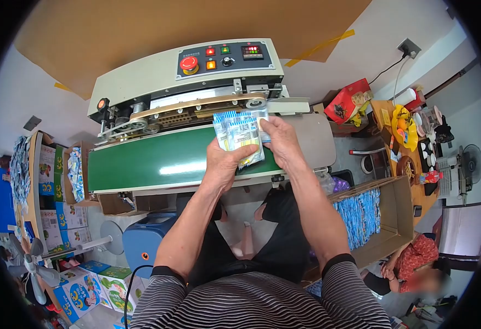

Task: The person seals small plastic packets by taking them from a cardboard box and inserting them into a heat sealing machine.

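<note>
Several small blue-and-white plastic packets [241,134] lie fanned in my left hand [223,163], the thumb pressed across their front. My right hand [281,141] pinches the upper edge of one clear packet [258,115] at the right of the bunch. Both hands are over the right part of the green conveyor belt [152,159], close to the band sealer [180,82]. The clear packet's top is just below the round wheel [256,102] at the right end of the sealer's band. The right fingertips are partly hidden behind the packet.
A carton [397,203] of stacked blue packets stands at my right, with a seated person [413,263] beyond it. On the left are a blue stool [147,241], a fan [29,255] and printed boxes [78,293]. A cluttered wooden table [386,118] stands at the far right.
</note>
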### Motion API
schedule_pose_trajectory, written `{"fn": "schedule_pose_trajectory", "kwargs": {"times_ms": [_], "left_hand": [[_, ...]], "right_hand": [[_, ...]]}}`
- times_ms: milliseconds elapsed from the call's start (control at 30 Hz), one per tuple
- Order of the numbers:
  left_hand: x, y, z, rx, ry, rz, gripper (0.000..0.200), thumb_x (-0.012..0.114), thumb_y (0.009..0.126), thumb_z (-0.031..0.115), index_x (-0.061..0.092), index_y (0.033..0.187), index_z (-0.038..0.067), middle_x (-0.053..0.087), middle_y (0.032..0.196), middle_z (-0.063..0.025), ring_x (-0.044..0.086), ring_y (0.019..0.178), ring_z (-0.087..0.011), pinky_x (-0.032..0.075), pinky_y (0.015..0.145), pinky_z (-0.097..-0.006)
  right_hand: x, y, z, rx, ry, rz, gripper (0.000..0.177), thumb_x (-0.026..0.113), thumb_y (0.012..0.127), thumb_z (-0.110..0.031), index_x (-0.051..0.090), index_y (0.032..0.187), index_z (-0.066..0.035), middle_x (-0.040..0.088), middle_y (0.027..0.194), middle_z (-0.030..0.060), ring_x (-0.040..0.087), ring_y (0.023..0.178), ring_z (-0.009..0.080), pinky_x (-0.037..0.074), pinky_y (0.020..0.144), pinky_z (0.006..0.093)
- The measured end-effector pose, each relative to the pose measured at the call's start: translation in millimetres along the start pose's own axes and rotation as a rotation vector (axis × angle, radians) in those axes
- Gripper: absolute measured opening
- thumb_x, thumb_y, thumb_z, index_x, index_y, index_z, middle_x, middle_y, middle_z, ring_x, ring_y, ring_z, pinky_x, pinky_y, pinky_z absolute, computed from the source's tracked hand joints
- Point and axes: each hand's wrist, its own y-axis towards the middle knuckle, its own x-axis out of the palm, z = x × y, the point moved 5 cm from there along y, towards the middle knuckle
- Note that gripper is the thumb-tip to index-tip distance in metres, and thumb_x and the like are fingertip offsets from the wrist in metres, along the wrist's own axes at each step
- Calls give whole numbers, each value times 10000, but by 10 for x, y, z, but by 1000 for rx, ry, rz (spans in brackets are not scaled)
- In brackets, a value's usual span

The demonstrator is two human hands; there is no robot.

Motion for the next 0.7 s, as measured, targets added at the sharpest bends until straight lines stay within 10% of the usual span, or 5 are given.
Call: {"fn": "schedule_pose_trajectory", "kwargs": {"times_ms": [700], "left_hand": [[182, -43, 11, 190, 255, -3, 435, 834, 841, 62, 631, 1216, -24, 726, 1096, -114, 719, 945, -186, 622, 804, -321]], "right_hand": [[-58, -558, -33, 51, 78, -137, 360, 613, 1045, -303, 637, 1255, -11, 691, 1193, 116, 677, 1127, 213, 579, 932, 453]]}}
